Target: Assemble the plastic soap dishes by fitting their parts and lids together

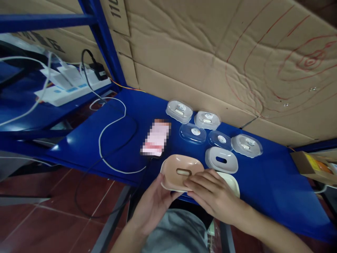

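Both hands hold a peach-coloured oval dish (171, 172) above the front edge of the blue table. My left hand (152, 203) grips its left side and underside. The fingers of my right hand (213, 193) are bent over its right front rim. A pale oblong piece (183, 172) shows at the slot in the dish's middle. Right of the dish, a grey oval part (229, 165) with an open slot lies on the table. A cream dish (231, 181) is partly hidden behind my right hand.
Clear lids (193, 134) and lidded grey boxes (179, 111) stand along the back of the table (276, 182). A phone (156, 137) with a cable lies left of centre. A power strip (73, 92) is at far left, a cardboard box (302, 165) at far right.
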`<state>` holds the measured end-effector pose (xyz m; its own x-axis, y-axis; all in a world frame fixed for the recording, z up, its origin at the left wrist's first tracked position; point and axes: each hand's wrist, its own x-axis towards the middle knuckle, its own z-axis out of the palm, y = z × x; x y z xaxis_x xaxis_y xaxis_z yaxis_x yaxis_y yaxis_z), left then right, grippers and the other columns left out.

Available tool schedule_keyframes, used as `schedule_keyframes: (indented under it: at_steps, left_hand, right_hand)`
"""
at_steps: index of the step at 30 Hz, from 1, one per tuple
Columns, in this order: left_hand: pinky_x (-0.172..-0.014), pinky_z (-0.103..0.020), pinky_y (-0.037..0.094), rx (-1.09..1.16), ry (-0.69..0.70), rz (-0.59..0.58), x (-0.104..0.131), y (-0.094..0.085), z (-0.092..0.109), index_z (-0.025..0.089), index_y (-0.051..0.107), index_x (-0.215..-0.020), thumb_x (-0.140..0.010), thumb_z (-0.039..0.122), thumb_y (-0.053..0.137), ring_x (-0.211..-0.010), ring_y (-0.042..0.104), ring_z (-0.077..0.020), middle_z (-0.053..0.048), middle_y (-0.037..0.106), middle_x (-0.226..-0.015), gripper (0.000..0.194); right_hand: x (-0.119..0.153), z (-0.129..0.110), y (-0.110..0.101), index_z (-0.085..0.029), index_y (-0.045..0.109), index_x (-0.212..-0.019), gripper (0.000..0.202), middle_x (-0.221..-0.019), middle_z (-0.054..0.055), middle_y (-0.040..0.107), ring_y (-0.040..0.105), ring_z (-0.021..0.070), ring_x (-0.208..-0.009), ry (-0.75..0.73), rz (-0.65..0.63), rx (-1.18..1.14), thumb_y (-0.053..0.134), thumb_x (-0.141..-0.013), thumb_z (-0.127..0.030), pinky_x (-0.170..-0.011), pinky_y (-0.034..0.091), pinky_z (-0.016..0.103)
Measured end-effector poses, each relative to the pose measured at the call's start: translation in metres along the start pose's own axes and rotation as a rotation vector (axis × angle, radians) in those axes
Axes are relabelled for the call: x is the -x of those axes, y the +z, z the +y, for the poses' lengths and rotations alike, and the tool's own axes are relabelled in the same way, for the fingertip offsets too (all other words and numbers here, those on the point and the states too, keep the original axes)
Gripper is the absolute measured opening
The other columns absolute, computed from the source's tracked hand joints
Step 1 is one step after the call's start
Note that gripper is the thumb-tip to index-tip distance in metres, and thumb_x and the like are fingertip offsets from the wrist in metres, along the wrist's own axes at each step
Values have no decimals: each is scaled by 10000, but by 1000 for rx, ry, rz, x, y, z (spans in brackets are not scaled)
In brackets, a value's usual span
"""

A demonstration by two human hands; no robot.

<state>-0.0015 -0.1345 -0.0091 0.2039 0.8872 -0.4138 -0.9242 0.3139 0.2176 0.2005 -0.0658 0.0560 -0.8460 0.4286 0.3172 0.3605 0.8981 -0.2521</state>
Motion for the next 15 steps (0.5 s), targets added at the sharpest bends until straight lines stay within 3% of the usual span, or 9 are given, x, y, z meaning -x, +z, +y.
schedule_keyframes:
  at_steps: [7, 10, 12, 15]
  left_hand:
    - [-1075, -434, 575, 7, 38, 73, -5, 7, 1, 150, 384, -1656, -1033, 239, 639, -1152, 763, -275, -146, 803, -1266, 679]
    - [-1048, -410, 594, 15, 63, 74, -8, 8, 2, 165, 439, -1626, -1028, 231, 648, -1141, 769, -261, -133, 802, -1277, 638]
    - [-1061, -420, 591, 2, 74, 73, -10, 8, 2, 170, 503, -1584, -1033, 254, 653, -1169, 762, -267, -129, 801, -1281, 578]
    - [-1126, -464, 555, -21, 70, 105, -15, 8, 0, 190, 568, -1535, -1050, 291, 645, -1272, 718, -281, -112, 794, -1306, 501]
  right_hand:
    - [11, 7, 18, -108, 621, -1419, 360, -1267, 135, 781, 729, 279, -1127, -116, -92, 190, 560, -1066, -142, -961, 586, 448]
    - [9, 10, 16, -114, 625, -1411, 384, -1281, 141, 776, 728, 288, -1147, -97, -91, 146, 581, -1088, -317, -990, 591, 465]
    - [2, 23, 10, -162, 624, -1407, 383, -1294, 122, 771, 721, 274, -1176, -73, -72, 35, 565, -1095, -377, -1016, 587, 468]
    - [-17, 63, 0, -245, 600, -1439, 342, -1346, 95, 747, 689, 262, -1258, 61, -37, 1, 504, -1111, -264, -1077, 555, 497]
